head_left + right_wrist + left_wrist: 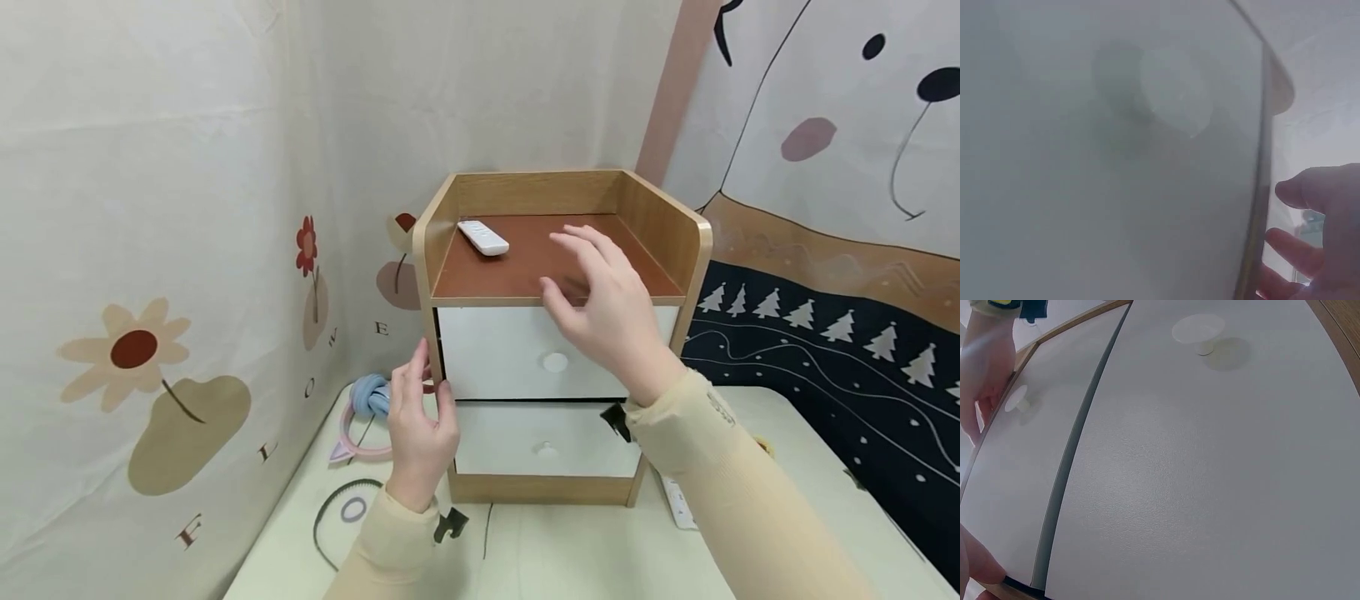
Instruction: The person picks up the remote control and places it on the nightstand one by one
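Observation:
A small wooden cabinet with two white drawers faces me. Its upper drawer and lower drawer each carry a round pale knob. My left hand rests against the cabinet's left side, fingers extended along it and thumb at the front edge. In front of the brown top surface hovers my right hand, fingers spread and relaxed, holding nothing. It covers part of the upper drawer's right side. A white remote control lies on the top, toward the left.
Left of the cabinet lie a blue knotted cloth piece, a pink hoop, a black toothed hairband and a small lavender ring. A white power strip is at the right. Printed cloth hangs around the table.

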